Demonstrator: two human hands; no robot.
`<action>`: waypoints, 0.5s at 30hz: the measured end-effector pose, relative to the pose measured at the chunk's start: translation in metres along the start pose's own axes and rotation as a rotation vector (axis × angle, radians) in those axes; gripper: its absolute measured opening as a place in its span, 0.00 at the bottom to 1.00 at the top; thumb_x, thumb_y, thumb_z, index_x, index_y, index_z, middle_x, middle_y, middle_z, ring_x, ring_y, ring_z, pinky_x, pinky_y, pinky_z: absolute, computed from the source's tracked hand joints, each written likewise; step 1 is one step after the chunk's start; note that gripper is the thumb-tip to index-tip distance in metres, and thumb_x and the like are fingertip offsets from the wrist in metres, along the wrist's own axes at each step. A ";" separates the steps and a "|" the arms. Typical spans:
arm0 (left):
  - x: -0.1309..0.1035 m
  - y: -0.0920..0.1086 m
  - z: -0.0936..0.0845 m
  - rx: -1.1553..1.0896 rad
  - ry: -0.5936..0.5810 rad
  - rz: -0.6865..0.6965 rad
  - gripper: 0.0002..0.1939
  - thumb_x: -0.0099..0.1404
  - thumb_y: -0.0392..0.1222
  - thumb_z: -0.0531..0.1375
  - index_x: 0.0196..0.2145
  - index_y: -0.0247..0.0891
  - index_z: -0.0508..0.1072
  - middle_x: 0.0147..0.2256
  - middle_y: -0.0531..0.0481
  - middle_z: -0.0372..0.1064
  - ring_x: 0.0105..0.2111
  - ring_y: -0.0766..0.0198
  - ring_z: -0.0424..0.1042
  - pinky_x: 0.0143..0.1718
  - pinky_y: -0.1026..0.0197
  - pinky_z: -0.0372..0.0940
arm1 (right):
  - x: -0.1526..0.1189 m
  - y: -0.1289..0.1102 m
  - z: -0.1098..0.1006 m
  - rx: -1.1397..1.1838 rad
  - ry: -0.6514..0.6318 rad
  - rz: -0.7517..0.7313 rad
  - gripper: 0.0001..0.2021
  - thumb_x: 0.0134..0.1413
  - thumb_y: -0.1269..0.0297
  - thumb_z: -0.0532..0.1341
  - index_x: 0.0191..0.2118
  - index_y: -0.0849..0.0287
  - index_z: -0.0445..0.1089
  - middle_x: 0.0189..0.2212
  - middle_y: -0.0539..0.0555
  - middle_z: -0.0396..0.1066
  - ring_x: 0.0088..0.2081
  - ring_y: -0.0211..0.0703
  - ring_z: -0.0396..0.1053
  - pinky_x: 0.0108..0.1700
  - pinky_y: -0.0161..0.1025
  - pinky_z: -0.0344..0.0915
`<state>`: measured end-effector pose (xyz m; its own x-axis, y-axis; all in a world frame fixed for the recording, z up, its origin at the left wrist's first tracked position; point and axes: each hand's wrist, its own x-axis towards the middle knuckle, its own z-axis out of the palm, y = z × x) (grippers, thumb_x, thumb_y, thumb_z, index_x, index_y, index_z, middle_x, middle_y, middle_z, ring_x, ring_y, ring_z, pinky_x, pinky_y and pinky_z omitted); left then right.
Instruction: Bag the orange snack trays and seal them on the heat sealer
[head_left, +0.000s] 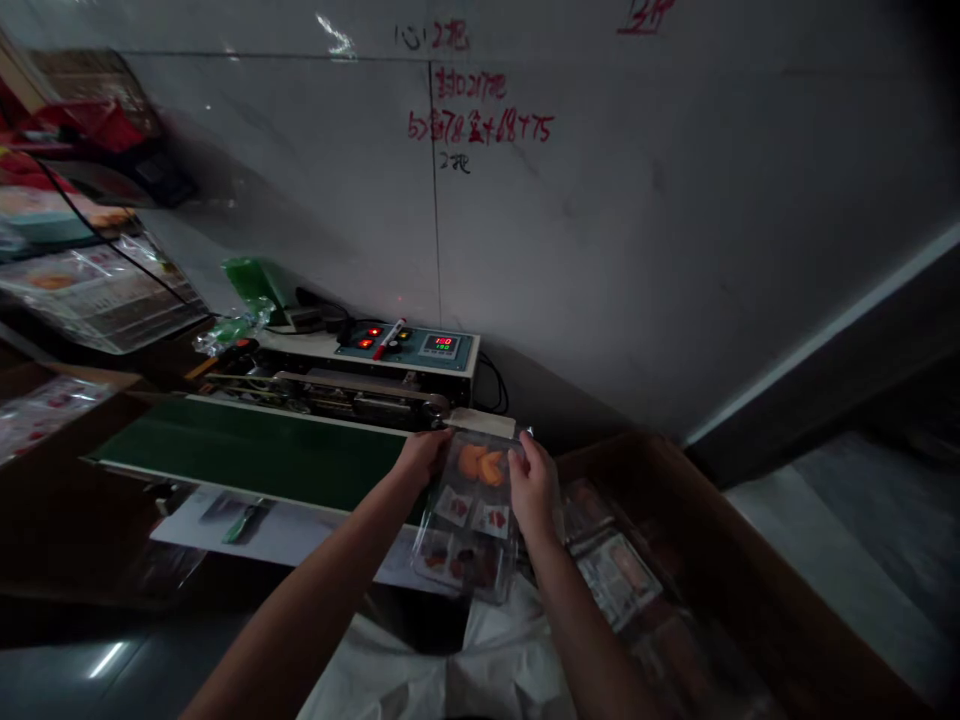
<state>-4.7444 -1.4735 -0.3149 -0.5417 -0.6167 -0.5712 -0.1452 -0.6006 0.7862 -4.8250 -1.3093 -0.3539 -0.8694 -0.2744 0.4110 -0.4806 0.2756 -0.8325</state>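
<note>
A clear plastic pack (469, 510) with orange pieces at its top and small printed sachets below hangs between my two hands. My left hand (422, 457) grips its upper left corner, close to the right end of the green conveyor belt (262, 450). At the upper right edge, my right hand (534, 485) pinches the pack with the thumb on its front. Behind the pack's top edge is the band sealing machine (360, 385), its panel lit with red and green digits. My left fingertips are partly hidden.
An open cardboard box (750, 560) with several similar packs stands at the right. Another box (45, 500) holds packs at the left. A red marker (389, 339) lies on the machine's panel. A white wall (600, 250) with handwriting rises behind.
</note>
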 end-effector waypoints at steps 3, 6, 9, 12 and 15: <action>0.002 0.002 0.000 -0.017 0.052 -0.025 0.11 0.47 0.38 0.69 0.21 0.34 0.68 0.16 0.53 0.64 0.13 0.67 0.63 0.14 0.67 0.54 | 0.001 -0.002 0.002 -0.078 0.003 0.005 0.19 0.59 0.59 0.54 0.50 0.64 0.72 0.43 0.63 0.72 0.44 0.48 0.69 0.50 0.46 0.66; 0.003 0.005 -0.003 -0.039 0.087 -0.037 0.10 0.48 0.36 0.67 0.21 0.34 0.68 0.16 0.52 0.64 0.13 0.67 0.63 0.14 0.66 0.56 | 0.001 -0.007 0.007 -0.101 -0.003 0.029 0.18 0.59 0.59 0.55 0.50 0.61 0.71 0.42 0.61 0.69 0.40 0.45 0.68 0.47 0.43 0.67; 0.003 0.009 -0.007 -0.061 0.104 -0.026 0.11 0.47 0.35 0.68 0.20 0.34 0.68 0.15 0.52 0.64 0.13 0.67 0.63 0.14 0.67 0.56 | 0.000 -0.012 0.011 -0.066 -0.007 0.044 0.17 0.59 0.60 0.56 0.49 0.61 0.71 0.44 0.61 0.67 0.40 0.44 0.67 0.46 0.42 0.67; 0.001 0.012 -0.011 -0.077 0.120 -0.005 0.12 0.45 0.35 0.70 0.20 0.34 0.67 0.15 0.54 0.63 0.12 0.69 0.61 0.13 0.68 0.53 | -0.002 -0.019 0.016 -0.058 -0.022 0.058 0.15 0.59 0.61 0.57 0.47 0.61 0.71 0.44 0.62 0.65 0.41 0.45 0.66 0.47 0.42 0.67; -0.001 0.014 -0.017 -0.087 0.146 0.012 0.13 0.44 0.36 0.71 0.20 0.34 0.68 0.15 0.54 0.63 0.12 0.69 0.60 0.12 0.68 0.51 | -0.002 -0.023 0.023 -0.057 -0.047 0.051 0.13 0.58 0.62 0.58 0.47 0.61 0.71 0.45 0.61 0.64 0.43 0.45 0.66 0.49 0.43 0.67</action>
<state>-4.7319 -1.4905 -0.3073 -0.4164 -0.6874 -0.5951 -0.0640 -0.6307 0.7734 -4.8096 -1.3361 -0.3437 -0.8869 -0.3014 0.3500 -0.4432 0.3419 -0.8287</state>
